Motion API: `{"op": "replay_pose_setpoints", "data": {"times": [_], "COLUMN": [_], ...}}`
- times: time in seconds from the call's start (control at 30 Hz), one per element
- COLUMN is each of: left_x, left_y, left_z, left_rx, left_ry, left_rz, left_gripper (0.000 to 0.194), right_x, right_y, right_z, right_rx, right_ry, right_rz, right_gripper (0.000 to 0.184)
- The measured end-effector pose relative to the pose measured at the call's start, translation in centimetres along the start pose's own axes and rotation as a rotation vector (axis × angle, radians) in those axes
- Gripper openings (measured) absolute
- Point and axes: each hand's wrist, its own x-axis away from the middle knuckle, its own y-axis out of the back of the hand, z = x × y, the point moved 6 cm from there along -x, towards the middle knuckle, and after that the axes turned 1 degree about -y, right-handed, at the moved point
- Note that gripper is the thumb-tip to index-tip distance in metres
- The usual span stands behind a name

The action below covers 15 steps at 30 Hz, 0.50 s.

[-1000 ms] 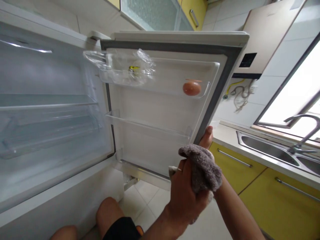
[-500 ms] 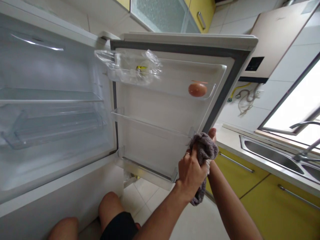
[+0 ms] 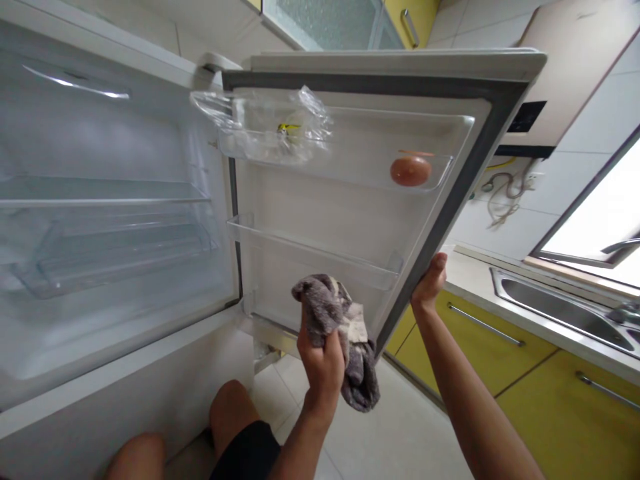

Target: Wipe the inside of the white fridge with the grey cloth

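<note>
We're seeing crumpled grey-brown cloth (image 3: 320, 313), pale-patched!
Our left hand (image 3: 323, 370) is clamping fingers around it; our right hand (image 3: 429, 285) is touching the fridge door (image 3: 320, 200), finger closure unclear.

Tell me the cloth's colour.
The cloth is greyish brown with a pale patch, shown best in the head view.

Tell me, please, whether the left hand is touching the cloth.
Touching: the head view shows the left hand clasping the bunched cloth, thumb pressed against it.
</note>
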Motion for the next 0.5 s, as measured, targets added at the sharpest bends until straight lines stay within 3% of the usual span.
{"op": "replay_pose_setpoints", "data": {"times": [0.1,0.17,0.3,0.4,0.5], "left_x": [-4.2,-7.4,-13.7,-18.0,-20.8], "left_y": [2.6,4.1,6.4,8.0,9.2], "left_z": [-1.1,-1.8,-3.5,-3.7,-3.9], "left_rx": [0.022,-0.025,-0.315,-0.543,-0.545], "left_ry": [-0.036,-0.13,-0.441,-0.447,-0.415], "left_rz": [-0.19,-0.25,-0.204,-0.137,-0.121], "left_gripper": [0.026,0.025,0.044,0.051,0.048], "right_x": [0.0,0.1,0.3,0.3,0.3], "right_y": [0.1,0.1,0.2,0.1,0.0], "right_z": [0.1,0.3,0.6,1.0,1.0], "right_rx": [0.019,0.013,-0.004,-0.006,-0.036], "right_ry": [0.008,0.017,0.014,0.008,-0.03], "right_rz": [-0.03,-0.035,-0.047,-0.072,-0.078], "right_gripper": [0.069,0.071,0.072,0.073,0.074]}}
